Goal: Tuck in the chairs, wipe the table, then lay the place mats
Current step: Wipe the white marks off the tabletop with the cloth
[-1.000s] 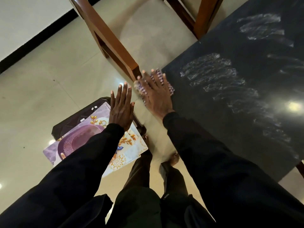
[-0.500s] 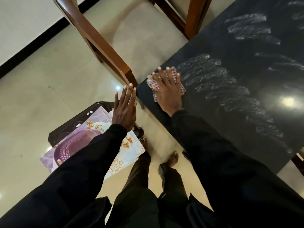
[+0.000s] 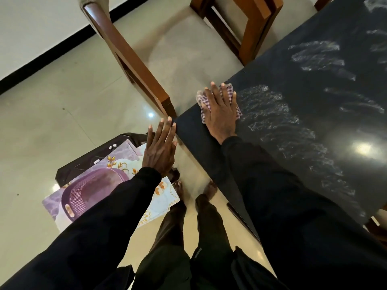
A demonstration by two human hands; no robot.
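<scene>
Wiping under way: right hand (image 3: 219,114), fingers flat, pressed the cloth (image 3: 230,92) on the streaked bench (image 3: 314,126) corner. Left hand (image 3: 160,151) hovered, fingers straight, holding nothing. Place mats (image 3: 123,162) lay unlaid on the stool (image 3: 83,164).

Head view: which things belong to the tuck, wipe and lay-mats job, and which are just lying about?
Job in hand: table; checked cloth pressed flat under the right hand; wooden chair; place mats; left hand, open by the table corner.

Lying about: purple basket on the mats; dark stool beneath them; small white bits on it.
</scene>
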